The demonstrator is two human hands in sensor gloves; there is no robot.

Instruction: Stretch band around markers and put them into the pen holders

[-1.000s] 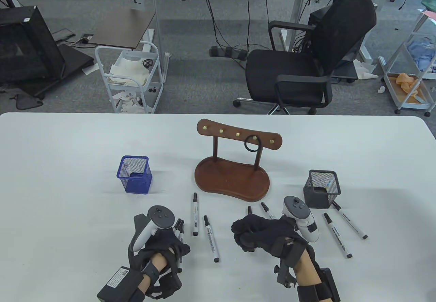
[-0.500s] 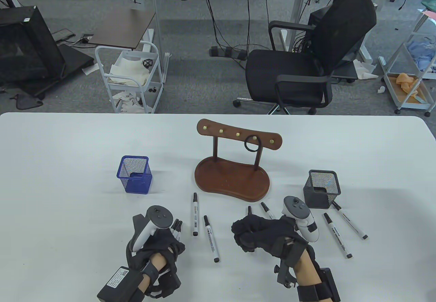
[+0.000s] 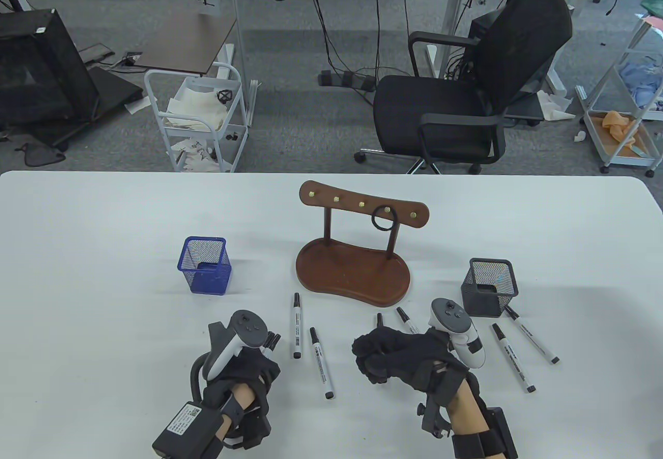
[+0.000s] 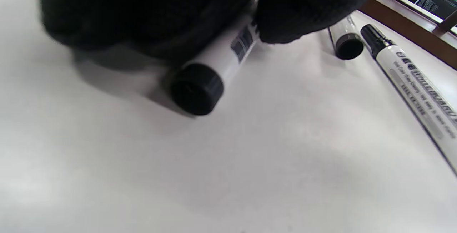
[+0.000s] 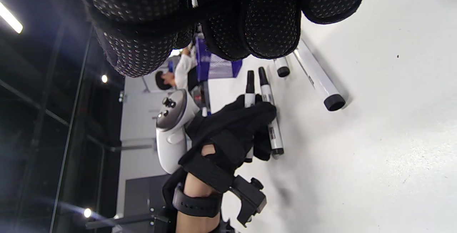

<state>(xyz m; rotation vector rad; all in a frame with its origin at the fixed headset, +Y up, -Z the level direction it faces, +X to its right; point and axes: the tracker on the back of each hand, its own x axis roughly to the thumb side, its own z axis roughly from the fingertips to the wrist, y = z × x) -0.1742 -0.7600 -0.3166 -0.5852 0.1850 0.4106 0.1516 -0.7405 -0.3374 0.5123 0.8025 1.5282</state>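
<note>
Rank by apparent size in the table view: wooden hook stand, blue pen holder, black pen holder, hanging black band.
1. Wooden hook stand.
2. Blue pen holder and black pen holder: look alike, unranked.
3. Black band.

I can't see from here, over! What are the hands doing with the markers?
Left hand grips two markers. Right hand curled, holding unclear. Band on rack peg. Nothing blocking blue holder.

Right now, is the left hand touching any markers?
Touching. In the right wrist view the left hand curls round two markers; the left wrist view shows its fingers on a barrel.
</note>
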